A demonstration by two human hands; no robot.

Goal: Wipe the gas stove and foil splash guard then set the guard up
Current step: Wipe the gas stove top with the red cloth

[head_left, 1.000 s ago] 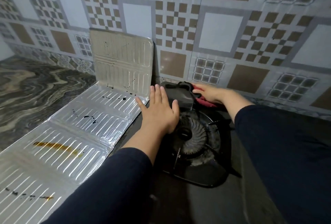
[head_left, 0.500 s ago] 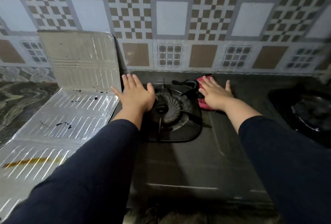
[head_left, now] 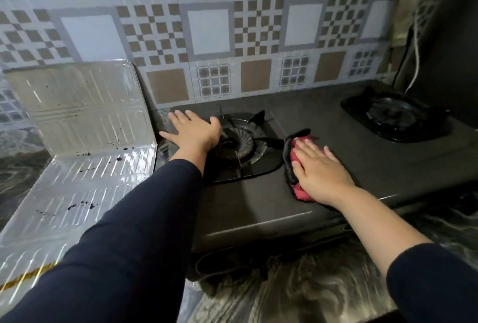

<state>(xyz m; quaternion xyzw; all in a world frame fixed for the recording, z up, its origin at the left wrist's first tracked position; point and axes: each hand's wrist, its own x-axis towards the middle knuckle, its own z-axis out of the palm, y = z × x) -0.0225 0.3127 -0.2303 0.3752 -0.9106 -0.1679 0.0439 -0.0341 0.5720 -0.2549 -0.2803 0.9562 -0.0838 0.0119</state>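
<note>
The dark gas stove [head_left: 258,201] fills the middle of the head view, with a left burner [head_left: 238,141] and a right burner [head_left: 393,115]. My left hand [head_left: 194,131] lies flat, fingers spread, on the stove's left edge beside the left burner. My right hand [head_left: 318,167] presses flat on a red and black cloth [head_left: 294,167] on the stove top between the burners. The silver foil splash guard [head_left: 77,167] lies left of the stove, its end panel propped against the wall. Dark specks and a brown streak mark it.
A patterned tile wall [head_left: 232,38] runs behind the stove. Marbled countertop [head_left: 297,291] shows in front of the stove and at far left. A dark object [head_left: 445,38] with a white cord stands at the back right corner.
My right hand has slid the cloth from the back of the left burner toward me, onto the flat stove top to its right. The camera has pulled back; my left hand stays by the burner.
</note>
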